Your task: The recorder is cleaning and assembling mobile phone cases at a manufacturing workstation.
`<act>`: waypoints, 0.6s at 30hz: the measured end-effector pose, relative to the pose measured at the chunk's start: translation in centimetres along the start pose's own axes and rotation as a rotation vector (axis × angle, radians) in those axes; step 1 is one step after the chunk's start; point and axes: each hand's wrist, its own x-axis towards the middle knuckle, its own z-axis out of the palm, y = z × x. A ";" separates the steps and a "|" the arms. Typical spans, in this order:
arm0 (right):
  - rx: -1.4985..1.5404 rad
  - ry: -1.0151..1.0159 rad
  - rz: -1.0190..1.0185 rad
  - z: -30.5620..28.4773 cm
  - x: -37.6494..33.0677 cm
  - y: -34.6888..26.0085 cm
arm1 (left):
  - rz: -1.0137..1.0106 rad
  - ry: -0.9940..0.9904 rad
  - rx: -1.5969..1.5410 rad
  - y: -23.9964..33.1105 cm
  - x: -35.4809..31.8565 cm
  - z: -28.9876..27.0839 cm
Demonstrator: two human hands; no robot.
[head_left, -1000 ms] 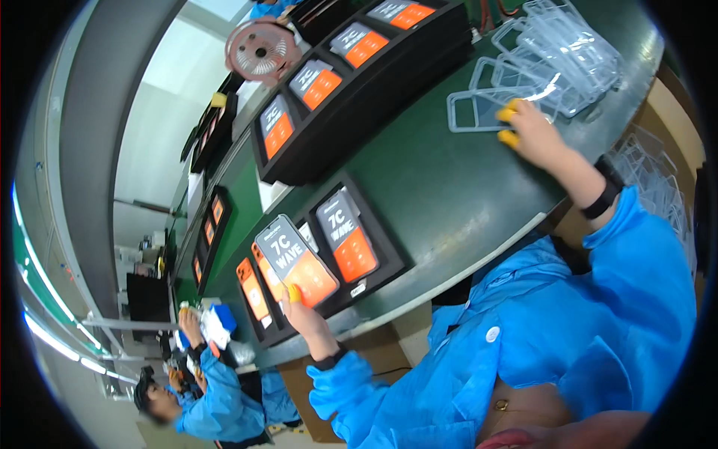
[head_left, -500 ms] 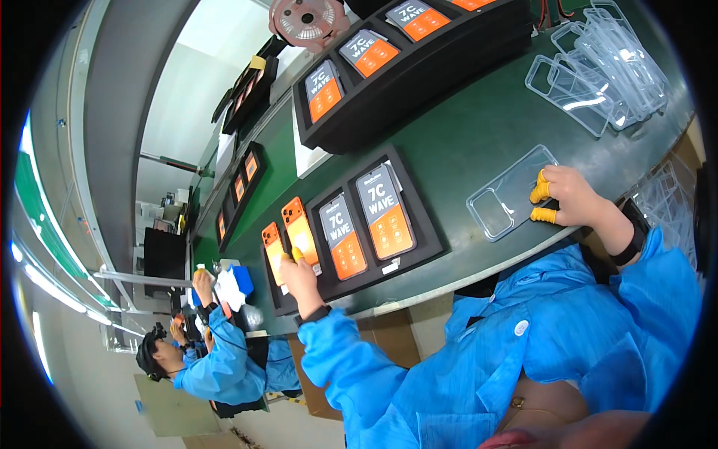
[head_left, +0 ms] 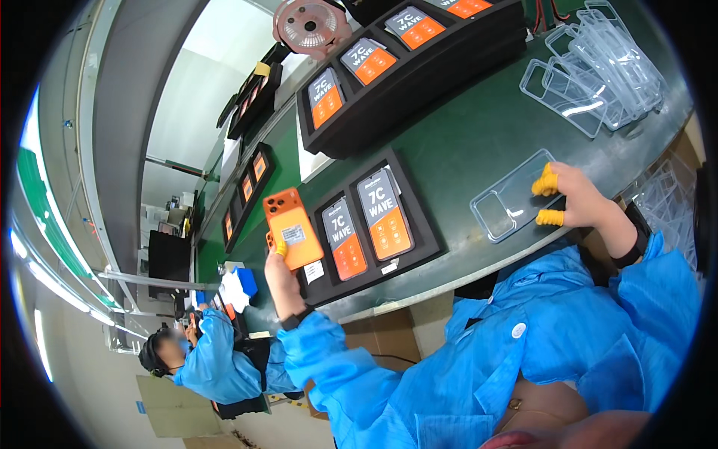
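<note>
My left hand (head_left: 281, 283), with a yellow finger cot on the thumb, grips an orange phone (head_left: 293, 230) lifted over the left end of a black foam tray (head_left: 425, 233). The phone's back, with its camera block and a white label, faces up. A second orange phone (head_left: 270, 240) is mostly hidden behind it. Two phones with grey-and-orange fronts, one nearer (head_left: 342, 241) and one to its right (head_left: 384, 213), lie in the tray. My right hand (head_left: 582, 196), yellow cots on its fingers, holds the right edge of a clear phone case (head_left: 507, 202) lying on the green table.
A heap of clear cases (head_left: 609, 71) lies at the far right. At the back stands a stack of black foam trays (head_left: 419, 93) with similar phones, near a pink fan (head_left: 311, 27). On the left a co-worker in blue (head_left: 217, 348) sits at the same table (head_left: 464, 127).
My left hand has raised the orange phone out of the tray and tilted it. My right hand stays at the clear case, almost unmoved. The co-worker's arms have shifted.
</note>
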 end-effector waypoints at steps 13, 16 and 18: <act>0.237 0.426 0.084 0.8 5.2 -2.7 | 0.916 -0.416 0.778 -1.6 -15.1 22.0; -0.083 0.229 -0.171 -1.6 4.1 -1.9 | 0.977 -0.497 0.911 -2.4 -14.9 22.6; -0.265 -0.249 -0.263 -2.0 3.1 -1.4 | 0.809 -0.677 0.611 -2.5 -15.4 23.2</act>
